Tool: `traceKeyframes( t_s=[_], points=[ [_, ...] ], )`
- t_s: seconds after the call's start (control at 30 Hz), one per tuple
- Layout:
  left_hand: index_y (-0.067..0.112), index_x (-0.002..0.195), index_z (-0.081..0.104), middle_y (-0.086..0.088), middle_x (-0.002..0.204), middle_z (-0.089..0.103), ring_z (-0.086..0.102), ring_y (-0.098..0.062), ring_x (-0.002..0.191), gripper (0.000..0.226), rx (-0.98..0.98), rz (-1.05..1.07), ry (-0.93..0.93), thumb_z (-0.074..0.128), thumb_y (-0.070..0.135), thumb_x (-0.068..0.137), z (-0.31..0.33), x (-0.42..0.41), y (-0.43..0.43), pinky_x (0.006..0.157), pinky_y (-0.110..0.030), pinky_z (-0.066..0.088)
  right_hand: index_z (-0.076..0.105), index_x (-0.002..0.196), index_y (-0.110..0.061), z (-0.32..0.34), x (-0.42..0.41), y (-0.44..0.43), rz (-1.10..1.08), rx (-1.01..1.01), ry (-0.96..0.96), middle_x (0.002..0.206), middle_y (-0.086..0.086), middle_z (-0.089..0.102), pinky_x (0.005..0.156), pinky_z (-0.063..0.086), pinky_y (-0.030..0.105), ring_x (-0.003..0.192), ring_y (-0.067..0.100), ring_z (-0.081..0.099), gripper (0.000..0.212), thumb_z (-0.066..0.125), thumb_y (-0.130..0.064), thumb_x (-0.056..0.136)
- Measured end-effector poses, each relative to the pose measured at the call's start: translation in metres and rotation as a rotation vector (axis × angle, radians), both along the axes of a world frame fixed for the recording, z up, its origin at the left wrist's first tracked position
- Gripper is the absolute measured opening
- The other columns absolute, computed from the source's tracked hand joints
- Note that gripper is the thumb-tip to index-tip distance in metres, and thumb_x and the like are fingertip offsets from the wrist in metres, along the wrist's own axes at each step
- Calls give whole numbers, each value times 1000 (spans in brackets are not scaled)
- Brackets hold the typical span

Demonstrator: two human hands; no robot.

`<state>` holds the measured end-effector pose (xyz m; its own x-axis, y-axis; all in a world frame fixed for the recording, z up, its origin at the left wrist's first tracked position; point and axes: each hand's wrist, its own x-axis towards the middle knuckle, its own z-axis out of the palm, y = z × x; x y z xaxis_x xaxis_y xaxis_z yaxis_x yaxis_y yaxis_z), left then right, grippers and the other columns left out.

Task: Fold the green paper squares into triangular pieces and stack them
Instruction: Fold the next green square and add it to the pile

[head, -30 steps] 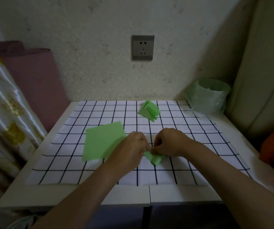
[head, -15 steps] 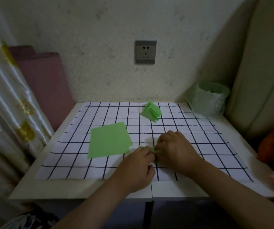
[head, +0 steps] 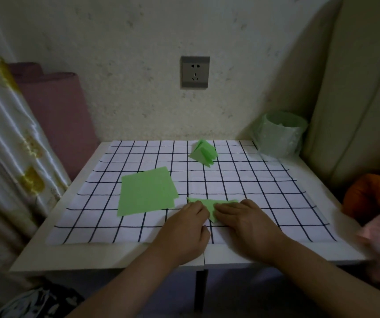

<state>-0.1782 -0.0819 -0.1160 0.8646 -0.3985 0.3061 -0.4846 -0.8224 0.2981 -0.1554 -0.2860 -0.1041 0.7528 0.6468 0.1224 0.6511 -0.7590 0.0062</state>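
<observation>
While the fairly straight fingers of the right hand (head: 248,222) press flat on a part-folded green paper (head: 209,204), the left hand (head: 184,228) sets its curled fingers on that paper's left edge, and whether they pinch it cannot be told. Unfolded green squares (head: 146,191) lie just left of the fingers. A stack of folded triangles (head: 204,152) sits well beyond them on the gridded mat (head: 253,184).

No legible text or labels anywhere.
</observation>
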Motion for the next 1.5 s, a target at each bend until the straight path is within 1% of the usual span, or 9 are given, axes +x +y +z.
traceKeyframes(
  t_s=[0.13,0.23,0.4,0.53,0.67,0.87,1.03,1.17,1.5],
  points=[
    [14,104,59,3,111,50,46,-14,108,34,-13,-22,-12,35,27,85,1,0,1,93,-31,44,69,116,-26,0,-1,2,-9,15,10,129,-3,65,83,49,39,111,21,64,43,53,-30,76],
    [10,106,60,1,118,50,43,-14,118,31,-10,-78,-23,40,21,86,3,0,1,102,-29,39,68,122,-28,1,-1,2,-19,16,32,132,-1,62,88,47,42,115,23,61,46,52,-31,79],
    [22,116,54,6,104,48,43,-14,103,30,13,-117,26,44,22,88,9,2,0,87,-31,42,54,139,-36,-1,5,-3,-22,111,179,149,2,48,103,41,48,133,24,47,52,50,-29,87],
    [29,123,58,10,98,46,43,-13,97,33,62,-133,13,45,30,93,12,6,2,82,-29,41,51,142,-36,0,7,-11,-14,197,257,153,-2,44,111,38,48,139,21,43,60,35,-24,85],
    [32,123,60,10,95,44,43,-12,94,32,91,-137,13,44,38,95,16,7,1,80,-31,42,47,145,-35,4,3,-13,-24,173,253,157,-4,37,120,21,39,143,11,35,56,47,-11,94],
    [35,129,57,10,96,42,40,-12,96,39,140,-125,18,43,47,95,20,6,-4,75,-26,33,45,143,-44,13,-1,-15,-205,34,156,161,-12,27,119,7,54,150,13,19,43,33,-29,104],
    [34,127,59,13,97,39,39,-9,98,39,123,-105,28,45,49,93,19,4,-6,74,-25,29,48,141,-42,21,-7,-13,-340,8,152,157,-14,35,117,10,57,146,14,29,41,27,-38,105],
    [33,126,60,12,95,38,40,-10,97,38,117,-91,19,48,49,93,19,5,-8,73,-24,28,54,134,-39,23,-3,-14,-416,1,124,143,-14,51,115,12,59,134,15,44,39,30,-32,104],
    [37,138,51,9,95,33,34,-11,97,53,167,-45,15,41,62,92,19,8,-18,75,-27,28,63,122,-31,10,6,-14,-487,-42,13,130,-9,62,109,23,54,119,20,56,40,34,-26,94]
  ],
)
